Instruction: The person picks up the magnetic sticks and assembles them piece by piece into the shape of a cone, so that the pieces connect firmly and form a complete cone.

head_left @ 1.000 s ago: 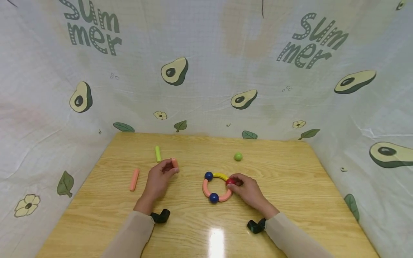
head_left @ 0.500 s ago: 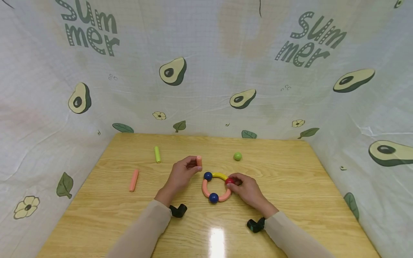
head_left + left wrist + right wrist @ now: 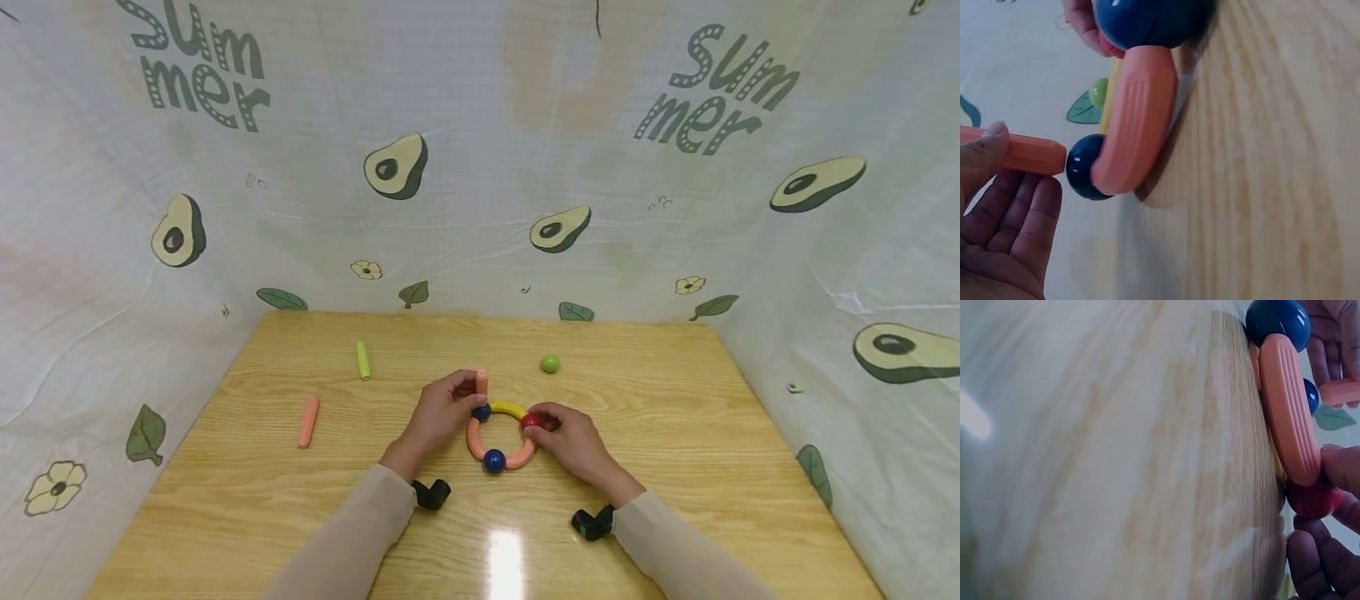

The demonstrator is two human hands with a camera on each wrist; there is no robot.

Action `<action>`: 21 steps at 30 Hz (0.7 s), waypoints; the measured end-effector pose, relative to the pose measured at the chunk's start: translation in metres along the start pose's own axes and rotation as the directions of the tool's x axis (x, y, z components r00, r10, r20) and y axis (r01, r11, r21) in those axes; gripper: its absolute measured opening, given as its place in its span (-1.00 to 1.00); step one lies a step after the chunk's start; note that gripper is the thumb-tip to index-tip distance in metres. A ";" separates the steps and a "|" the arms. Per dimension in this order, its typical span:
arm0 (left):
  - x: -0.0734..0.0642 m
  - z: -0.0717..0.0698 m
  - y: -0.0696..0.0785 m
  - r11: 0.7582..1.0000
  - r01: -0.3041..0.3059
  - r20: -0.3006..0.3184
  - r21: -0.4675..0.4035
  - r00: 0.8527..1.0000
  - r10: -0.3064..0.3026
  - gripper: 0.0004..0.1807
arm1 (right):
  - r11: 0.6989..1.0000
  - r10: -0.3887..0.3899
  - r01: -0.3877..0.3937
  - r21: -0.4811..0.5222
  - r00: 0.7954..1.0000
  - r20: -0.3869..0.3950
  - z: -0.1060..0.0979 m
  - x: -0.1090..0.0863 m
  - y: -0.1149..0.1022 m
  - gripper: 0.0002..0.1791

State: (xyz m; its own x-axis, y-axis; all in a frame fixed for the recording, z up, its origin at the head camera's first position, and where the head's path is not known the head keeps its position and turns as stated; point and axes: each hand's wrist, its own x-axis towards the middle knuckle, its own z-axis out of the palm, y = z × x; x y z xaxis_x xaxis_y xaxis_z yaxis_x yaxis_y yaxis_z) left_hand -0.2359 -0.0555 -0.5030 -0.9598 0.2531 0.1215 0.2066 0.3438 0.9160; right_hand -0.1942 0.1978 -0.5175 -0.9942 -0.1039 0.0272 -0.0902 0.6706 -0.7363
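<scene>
My left hand (image 3: 442,410) pinches an orange ridged stick (image 3: 1032,154) and holds it upright over the far blue ball (image 3: 1084,167); its lower end is right at the ball. That ball belongs to a ring lying on the table, made of curved orange pieces (image 3: 520,456), a curved yellow piece (image 3: 508,408), a near blue ball (image 3: 494,461) and a red ball (image 3: 1314,499). My right hand (image 3: 570,435) pinches the red ball between thumb and fingers on the ring's right side.
On the wooden table (image 3: 637,400), a second orange stick (image 3: 308,422) and a yellow-green stick (image 3: 363,360) lie to the left. A green ball (image 3: 550,362) sits behind the ring. A printed cloth (image 3: 480,167) hangs around the back and sides.
My left hand has carried the orange stick rightward from beside the yellow-green stick, then down to the far blue ball. My right hand has stayed on the red ball.
</scene>
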 end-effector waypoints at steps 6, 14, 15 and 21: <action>0.000 0.004 -0.005 1.000 -0.006 0.005 0.014 1.000 0.006 -0.65 | 1.000 -0.002 0.002 -0.008 1.000 0.004 -0.001 0.000 0.002 -0.68; -0.003 0.005 -0.009 0.993 0.025 0.061 0.118 0.998 -0.033 -0.64 | 1.000 0.001 -0.001 -0.009 1.000 0.008 -0.002 -0.001 -0.001 -0.68; -0.003 0.005 -0.010 0.991 0.027 0.067 0.133 0.997 -0.036 -0.65 | 1.000 0.000 0.000 -0.009 1.000 0.008 -0.002 -0.001 -0.001 -0.67; -0.004 0.006 -0.011 0.983 0.037 0.071 0.181 0.996 -0.050 -0.70 | 1.000 0.000 0.000 -0.006 1.000 0.010 -0.001 -0.001 -0.002 -0.66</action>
State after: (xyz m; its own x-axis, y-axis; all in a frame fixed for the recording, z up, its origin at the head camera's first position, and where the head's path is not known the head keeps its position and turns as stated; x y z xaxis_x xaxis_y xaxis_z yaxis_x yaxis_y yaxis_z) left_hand -0.2334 -0.0547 -0.5159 -0.9531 0.2990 0.0479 0.2022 0.5105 0.8357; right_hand -0.1926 0.1975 -0.5152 -0.9936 -0.1112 0.0206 -0.0907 0.6747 -0.7325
